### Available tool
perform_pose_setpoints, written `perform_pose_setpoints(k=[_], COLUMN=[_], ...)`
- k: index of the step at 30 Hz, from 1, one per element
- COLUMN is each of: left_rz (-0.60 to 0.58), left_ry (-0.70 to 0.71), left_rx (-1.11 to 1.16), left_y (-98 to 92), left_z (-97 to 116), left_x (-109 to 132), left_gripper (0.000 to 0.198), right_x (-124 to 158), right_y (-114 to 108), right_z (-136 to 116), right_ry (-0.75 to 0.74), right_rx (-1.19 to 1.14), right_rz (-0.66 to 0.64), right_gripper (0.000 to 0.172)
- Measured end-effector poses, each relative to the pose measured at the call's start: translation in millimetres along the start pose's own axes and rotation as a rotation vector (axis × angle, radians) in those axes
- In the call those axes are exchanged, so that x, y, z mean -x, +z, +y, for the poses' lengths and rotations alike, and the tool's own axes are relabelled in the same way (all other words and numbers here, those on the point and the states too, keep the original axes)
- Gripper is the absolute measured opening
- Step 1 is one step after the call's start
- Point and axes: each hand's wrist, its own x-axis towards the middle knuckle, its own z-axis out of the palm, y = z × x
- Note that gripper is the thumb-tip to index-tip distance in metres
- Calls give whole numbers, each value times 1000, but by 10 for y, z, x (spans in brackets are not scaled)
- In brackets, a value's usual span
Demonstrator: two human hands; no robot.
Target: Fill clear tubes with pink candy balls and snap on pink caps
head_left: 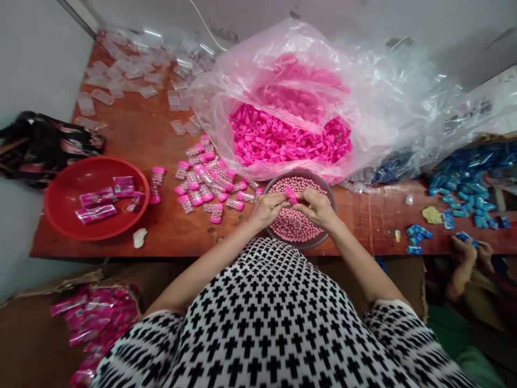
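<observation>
Left hand (266, 209): narrow, fingertips closed against a small pink tube (291, 195) just above the bowl.

Right hand (317, 207): narrow as well, fingertips pinching the same pink tube from the other side (the fingers hide part of it, so its open end can't be made out).

Bowl: a round bowl (301, 247) sits on the desk (161, 129) right under both hands, heaped with pink beads (293, 226).

Handling: a close pinch low over the bowl looks right, since any bead that slips would fall back among the others.

Nearby: filled clear tubes with pink caps (197, 186) lie in a loose heap left of the bowl. Behind it, a clear plastic bag (218, 118) holds loose pink caps (278, 137).

Rest of the desk: a red basin (133, 172) holds pink packets (97, 205), empty clear tubes (121, 75) lie at the far left, and blue pieces (464, 188) lie at the far right.

Beside the desk: another person's hands (463, 250) work at the right edge (well apart from this pair). More pink packets (92, 318) lie on cardboard below the desk.
</observation>
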Motion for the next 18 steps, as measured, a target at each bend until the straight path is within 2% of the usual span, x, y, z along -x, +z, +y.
perform_pose_setpoints(k=[3, 6, 10, 12, 14, 16, 18], left_rz=[-24, 12, -52, -80, -21, 94, 178], left_ry=[-39, -133, -198, -222, -266, -317, -361], left_rx=[3, 57, 165, 219, 286, 357, 422], left_y=[-18, -21, -28, -31, -28, -19, -1], left_z=[-49, -92, -76, -67, -76, -98, -114], left_x=[-28, -35, -2, 21, 41, 54, 60], left_gripper=[23, 27, 28, 28, 30, 35, 39], right_x=[-18, -92, -253, -317, -336, -303, -230], right_y=[14, -38, -214, -282, -292, -230, -102], right_z=[77, 103, -29, -97, -114, -79, -25], right_ry=[21, -11, -247, -333, -330, -271, -203], right_rx=[-55, 36, 275, 359, 423, 447, 418], right_rz=[-32, -99, -270, -364, -385, -335, -256], right_gripper=[28, 32, 61, 63, 58, 56, 62])
